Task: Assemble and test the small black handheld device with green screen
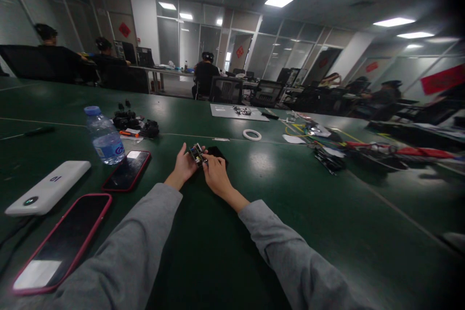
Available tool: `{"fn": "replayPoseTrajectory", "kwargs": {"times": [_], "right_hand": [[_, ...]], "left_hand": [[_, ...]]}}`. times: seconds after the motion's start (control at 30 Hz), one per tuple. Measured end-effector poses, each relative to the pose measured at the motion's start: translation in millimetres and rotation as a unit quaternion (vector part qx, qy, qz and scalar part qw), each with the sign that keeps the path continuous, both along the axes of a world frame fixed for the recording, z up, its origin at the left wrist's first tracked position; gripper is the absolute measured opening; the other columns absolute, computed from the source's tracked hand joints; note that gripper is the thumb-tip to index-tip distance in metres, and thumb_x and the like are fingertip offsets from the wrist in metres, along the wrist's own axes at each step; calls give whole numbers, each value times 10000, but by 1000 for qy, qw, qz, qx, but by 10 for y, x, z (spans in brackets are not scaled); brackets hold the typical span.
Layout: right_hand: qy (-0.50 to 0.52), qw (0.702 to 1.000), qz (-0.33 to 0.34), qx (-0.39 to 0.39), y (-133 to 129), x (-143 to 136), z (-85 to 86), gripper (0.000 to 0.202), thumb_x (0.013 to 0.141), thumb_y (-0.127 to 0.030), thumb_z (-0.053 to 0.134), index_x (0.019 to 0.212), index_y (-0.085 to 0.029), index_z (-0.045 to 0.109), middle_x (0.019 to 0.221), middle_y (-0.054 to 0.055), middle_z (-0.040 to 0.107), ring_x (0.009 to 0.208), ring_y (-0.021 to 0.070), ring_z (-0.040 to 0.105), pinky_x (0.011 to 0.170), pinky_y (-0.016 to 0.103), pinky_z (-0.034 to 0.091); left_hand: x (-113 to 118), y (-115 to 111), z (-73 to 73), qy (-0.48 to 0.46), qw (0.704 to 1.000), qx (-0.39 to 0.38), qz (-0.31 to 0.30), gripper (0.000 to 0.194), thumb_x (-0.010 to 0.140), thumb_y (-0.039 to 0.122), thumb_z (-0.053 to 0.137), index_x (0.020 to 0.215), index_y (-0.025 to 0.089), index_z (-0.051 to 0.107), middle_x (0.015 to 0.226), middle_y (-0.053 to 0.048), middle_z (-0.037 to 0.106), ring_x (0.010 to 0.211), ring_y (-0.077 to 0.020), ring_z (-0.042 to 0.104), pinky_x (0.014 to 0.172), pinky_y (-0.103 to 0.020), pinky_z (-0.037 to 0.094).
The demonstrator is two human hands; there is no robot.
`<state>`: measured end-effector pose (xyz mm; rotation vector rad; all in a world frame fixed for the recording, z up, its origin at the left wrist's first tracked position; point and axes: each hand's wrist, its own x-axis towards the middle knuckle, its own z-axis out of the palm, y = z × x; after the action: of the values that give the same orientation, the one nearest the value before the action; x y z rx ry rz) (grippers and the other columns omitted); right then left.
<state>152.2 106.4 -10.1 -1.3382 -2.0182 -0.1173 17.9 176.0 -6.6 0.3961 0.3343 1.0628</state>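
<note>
Over the green table, my left hand (pixel 185 164) is closed around a small electronic module (pixel 196 154) with a dark frame and bits of circuit board showing. My right hand (pixel 216 172) meets it from the other side, its fingertips pressed to the module's near right edge. Whether those fingertips pinch a small part is too fine to make out. Just behind my right hand lies a black object (pixel 220 153), partly hidden by the fingers.
On the left are a water bottle (pixel 105 138), two phones (pixel 127 172) in red cases, a white power bank (pixel 51 186) and black parts (pixel 127 121). A tape roll (pixel 252 135) and a white board (pixel 225 112) lie beyond my hands. Cables and tools (pixel 327 150) clutter the right.
</note>
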Motion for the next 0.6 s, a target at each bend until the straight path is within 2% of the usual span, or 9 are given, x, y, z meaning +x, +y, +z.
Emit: {"fn": "replayPoseTrajectory", "kwargs": {"times": [0.27, 0.43, 0.6], "right_hand": [[19, 1000, -9, -5, 32, 21, -37, 356, 940, -168, 243, 1241, -143, 431, 1223, 127, 573, 1075, 198, 550, 956, 398, 286], [9, 1000, -13, -6, 26, 31, -41, 381, 913, -122, 255, 1254, -132, 425, 1243, 132, 564, 1091, 205, 545, 961, 406, 280], [23, 999, -17, -14, 23, 22, -14, 341, 950, -223, 271, 1234, -151, 447, 1246, 133, 569, 1088, 213, 552, 957, 413, 285]], "left_hand": [[-3, -11, 18, 38, 999, -9, 16, 388, 861, 419, 514, 1132, 152, 590, 964, -125, 683, 873, -246, 675, 746, -363, 545], [-6, -2, 15, 61, 998, 8, 18, 398, 861, 325, 531, 1240, 204, 542, 896, -84, 684, 806, -221, 678, 703, -343, 545], [2, 1, 12, 68, 997, 13, 24, 421, 857, 265, 536, 1275, 218, 527, 876, -66, 687, 752, -189, 674, 678, -301, 539]]}}
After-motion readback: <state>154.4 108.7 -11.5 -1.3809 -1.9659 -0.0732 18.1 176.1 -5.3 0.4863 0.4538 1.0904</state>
